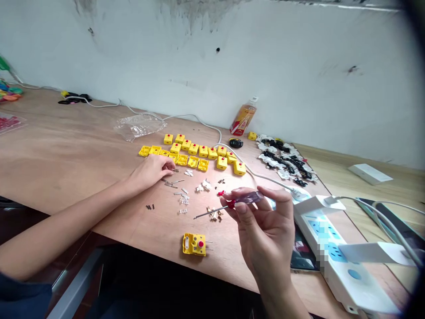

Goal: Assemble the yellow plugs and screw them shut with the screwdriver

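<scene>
My right hand [262, 221] is raised above the table, shut on a small screwdriver [239, 202] with a translucent purple handle, a red collar and a thin steel shaft pointing left. My left hand [151, 172] rests on the wooden table [66, 150], its fingertips beside several loose metal contacts [171, 182] and just short of a group of yellow plastic housings [192, 150]. Many housings show red buttons. A yellow connector block [195, 244] with metal pins lies alone nearer the front edge. White plastic bits [203, 186] and tiny brass parts [214, 215] lie scattered below the screwdriver.
A white power strip [341, 252] with a pixelated patch lies at the right, its cables crossing the table. Behind stand an orange drink bottle [243, 116], a clear plastic bag [139, 126] and a heap of black-and-white parts [282, 159]. The table ends against a white wall.
</scene>
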A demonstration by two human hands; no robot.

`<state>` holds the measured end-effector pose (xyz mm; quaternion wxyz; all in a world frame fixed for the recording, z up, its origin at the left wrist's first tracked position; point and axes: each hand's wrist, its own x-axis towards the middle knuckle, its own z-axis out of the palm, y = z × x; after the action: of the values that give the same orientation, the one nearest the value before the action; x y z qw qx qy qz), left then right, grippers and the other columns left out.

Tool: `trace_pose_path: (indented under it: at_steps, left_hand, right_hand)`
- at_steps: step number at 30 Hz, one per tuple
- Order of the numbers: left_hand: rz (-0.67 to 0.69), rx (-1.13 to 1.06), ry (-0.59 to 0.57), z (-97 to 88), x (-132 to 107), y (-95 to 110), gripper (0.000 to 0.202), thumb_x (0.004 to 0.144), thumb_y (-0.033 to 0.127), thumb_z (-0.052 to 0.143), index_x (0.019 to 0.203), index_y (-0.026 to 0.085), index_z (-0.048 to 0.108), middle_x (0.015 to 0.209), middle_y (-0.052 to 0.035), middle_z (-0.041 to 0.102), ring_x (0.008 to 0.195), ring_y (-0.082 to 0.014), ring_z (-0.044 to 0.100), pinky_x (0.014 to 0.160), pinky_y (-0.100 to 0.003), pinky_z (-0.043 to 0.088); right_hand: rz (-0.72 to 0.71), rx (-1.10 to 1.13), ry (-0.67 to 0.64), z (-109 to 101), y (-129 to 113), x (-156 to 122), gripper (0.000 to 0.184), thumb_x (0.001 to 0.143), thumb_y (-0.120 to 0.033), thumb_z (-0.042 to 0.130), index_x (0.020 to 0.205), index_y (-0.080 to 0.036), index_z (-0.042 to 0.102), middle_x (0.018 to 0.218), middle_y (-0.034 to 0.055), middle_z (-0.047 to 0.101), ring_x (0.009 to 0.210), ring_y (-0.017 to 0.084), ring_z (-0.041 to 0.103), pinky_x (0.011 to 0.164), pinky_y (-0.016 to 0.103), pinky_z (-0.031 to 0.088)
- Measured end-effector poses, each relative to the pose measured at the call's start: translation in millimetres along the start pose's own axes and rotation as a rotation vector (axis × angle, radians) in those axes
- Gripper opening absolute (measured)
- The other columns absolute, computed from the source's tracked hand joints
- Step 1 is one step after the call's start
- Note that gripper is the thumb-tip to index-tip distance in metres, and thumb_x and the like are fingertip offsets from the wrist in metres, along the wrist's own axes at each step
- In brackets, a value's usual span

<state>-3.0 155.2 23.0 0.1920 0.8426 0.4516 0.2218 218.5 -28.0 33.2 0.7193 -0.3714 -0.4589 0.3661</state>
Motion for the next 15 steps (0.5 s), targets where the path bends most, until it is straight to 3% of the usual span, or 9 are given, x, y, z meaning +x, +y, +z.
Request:
trace_pose_path:
  at_steps: [2,4,5,6,8,10,15]
  left_hand:
    - [0.016,-0.003,0.037,-6.6,-11.2,12.5,0.013,0.085,0.025,0.074,0.095,0.019,0.079,0.086,-0.0054,0.078,0.074,-0.0204,0.069,0.076,-0.031,0.053]
    - [0.078,-0.058,0.095,-14.0,-37.4,31.0,0.016,0.09,0.032,0.073,0.099,0.021,0.078,0.095,-0.0048,0.077,0.078,-0.0197,0.068,0.076,-0.029,0.053]
    - [0.116,-0.136,0.096,-15.5,-54.6,40.7,0.015,0.092,0.034,0.072,0.099,0.022,0.077,0.097,-0.004,0.077,0.081,-0.0196,0.069,0.074,-0.028,0.053]
    - [0.165,-0.218,0.026,-14.6,-73.0,49.7,0.014,0.094,0.035,0.072,0.097,0.022,0.077,0.096,-0.0034,0.076,0.084,-0.0192,0.069,0.074,-0.026,0.054]
    - [0.278,-0.321,-0.128,-4.7,-108.6,63.3,0.01,0.097,0.029,0.069,0.101,0.022,0.075,0.101,-0.003,0.073,0.087,-0.0167,0.07,0.081,-0.024,0.055]
    - [0.281,-0.35,-0.163,12.5,-135.0,68.9,0.013,0.102,0.022,0.062,0.11,0.021,0.072,0.109,-0.0055,0.069,0.092,-0.016,0.07,0.083,-0.023,0.055]
    - [0.281,-0.343,-0.123,44.2,-150.6,63.1,0.017,0.104,0.021,0.055,0.115,0.022,0.068,0.111,-0.0065,0.064,0.094,-0.0179,0.068,0.084,-0.027,0.055]
  right_hand:
    - [0.011,-0.006,0.015,-1.1,-0.8,-7.6,0.029,0.093,-0.015,0.072,0.11,-0.034,0.06,0.099,-0.0027,0.076,0.091,0.016,0.077,0.081,0.034,0.067]
    - [0.024,-0.008,0.029,-2.1,-1.9,-16.8,0.029,0.092,-0.016,0.073,0.11,-0.035,0.06,0.098,-0.0026,0.076,0.089,0.017,0.077,0.08,0.037,0.068]
    - [0.029,-0.008,0.034,-2.3,-2.2,-21.6,0.029,0.092,-0.016,0.073,0.111,-0.035,0.061,0.098,-0.0027,0.076,0.089,0.017,0.077,0.08,0.038,0.069]
    - [0.03,-0.008,0.036,-2.4,-2.4,-26.3,0.03,0.092,-0.015,0.072,0.111,-0.035,0.061,0.098,-0.0029,0.076,0.088,0.017,0.077,0.08,0.038,0.069]
    - [0.028,-0.012,0.019,-2.1,-1.9,-34.3,0.032,0.092,-0.012,0.072,0.111,-0.035,0.061,0.098,-0.0032,0.076,0.088,0.017,0.077,0.08,0.036,0.069]
    - [0.028,-0.016,-0.011,-1.2,-0.7,-39.7,0.033,0.092,-0.01,0.072,0.111,-0.035,0.061,0.099,-0.003,0.077,0.089,0.017,0.077,0.08,0.036,0.069]
    - [0.034,-0.059,-0.039,1.4,1.9,-44.4,0.033,0.092,-0.011,0.07,0.112,-0.035,0.062,0.1,-0.0018,0.077,0.087,0.018,0.078,0.076,0.035,0.069]
